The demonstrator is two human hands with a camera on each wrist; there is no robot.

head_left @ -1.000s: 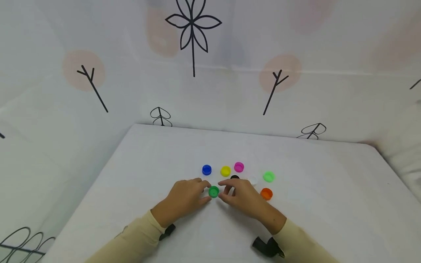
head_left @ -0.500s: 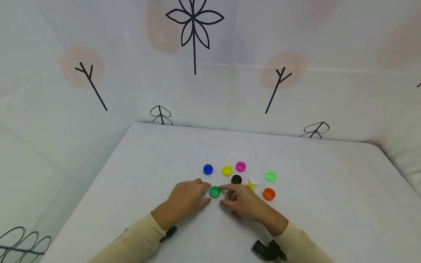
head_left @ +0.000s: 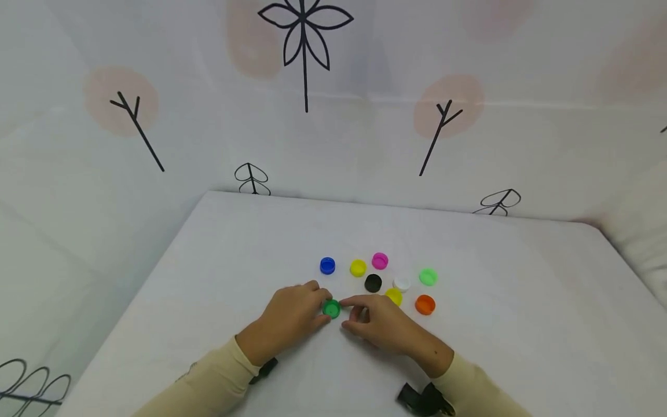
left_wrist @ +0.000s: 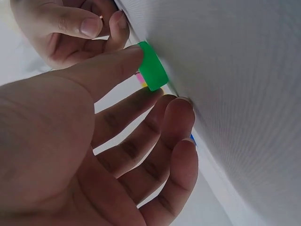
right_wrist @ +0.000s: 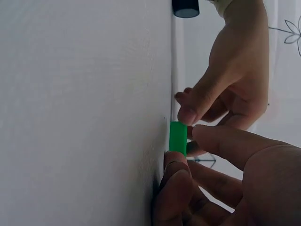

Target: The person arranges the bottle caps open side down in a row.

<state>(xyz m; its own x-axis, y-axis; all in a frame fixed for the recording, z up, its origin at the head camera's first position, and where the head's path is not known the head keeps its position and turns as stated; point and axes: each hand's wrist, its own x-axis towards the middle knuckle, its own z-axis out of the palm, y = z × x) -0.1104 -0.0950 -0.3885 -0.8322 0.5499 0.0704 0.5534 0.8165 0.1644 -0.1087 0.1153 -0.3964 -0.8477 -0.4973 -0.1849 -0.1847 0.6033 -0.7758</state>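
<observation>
A green bottle cap (head_left: 331,308) lies on the white table between my two hands. My left hand (head_left: 292,315) pinches it from the left, its thumb and index finger at opposite sides of the rim. In the left wrist view the cap (left_wrist: 153,67) stands low against the table, the thumb tip on its side. From the right, my right hand (head_left: 383,324) reaches in with the index fingertip right at the cap's edge and the thumb spread apart below. The right wrist view has the cap (right_wrist: 178,138) between fingertips of both hands.
Behind the hands lie several loose caps: blue (head_left: 327,266), yellow (head_left: 358,268), pink (head_left: 380,260), black (head_left: 373,283), white (head_left: 401,284) and light green (head_left: 428,277). Another yellow cap (head_left: 394,296) and an orange cap (head_left: 425,304) sit close beside my right hand. A patterned cloth (head_left: 354,145) hangs behind.
The left thumb and index finger have closed on the green cap, which has shifted slightly left. The right hand has moved slightly left and down, uncovering the black cap and a second yellow cap.
</observation>
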